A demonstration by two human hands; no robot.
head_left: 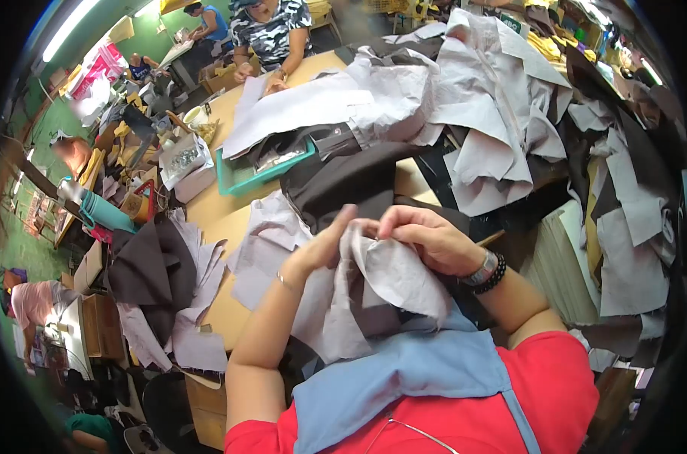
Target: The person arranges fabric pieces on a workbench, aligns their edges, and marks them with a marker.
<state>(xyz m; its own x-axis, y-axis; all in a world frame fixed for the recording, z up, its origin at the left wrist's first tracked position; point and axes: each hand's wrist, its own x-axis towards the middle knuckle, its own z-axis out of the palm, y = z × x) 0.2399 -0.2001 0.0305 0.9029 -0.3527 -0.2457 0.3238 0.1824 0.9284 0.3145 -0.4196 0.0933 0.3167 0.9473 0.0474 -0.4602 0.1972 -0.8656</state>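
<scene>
A piece of pale grey fabric (404, 276) hangs bunched from both my hands in front of my chest. My left hand (330, 244) has its fingers wrapped behind the upper edge of the cloth, thumb pointing up. My right hand (430, 238) pinches the same edge between thumb and fingertips, close to the left fingers. Anything small between the fingertips cannot be made out. Beneath and beyond my hands lie dark brown fabric (343, 181) and more pale fabric (264, 234) on the table.
A teal tray (268, 178) holding small items stands on the wooden table (207, 208). Large heaps of pale cloth (483, 98) cover the right side. A teal bottle (105, 210) is at the left. Across the table, a person in a camouflage shirt (271, 34) handles pale cloth.
</scene>
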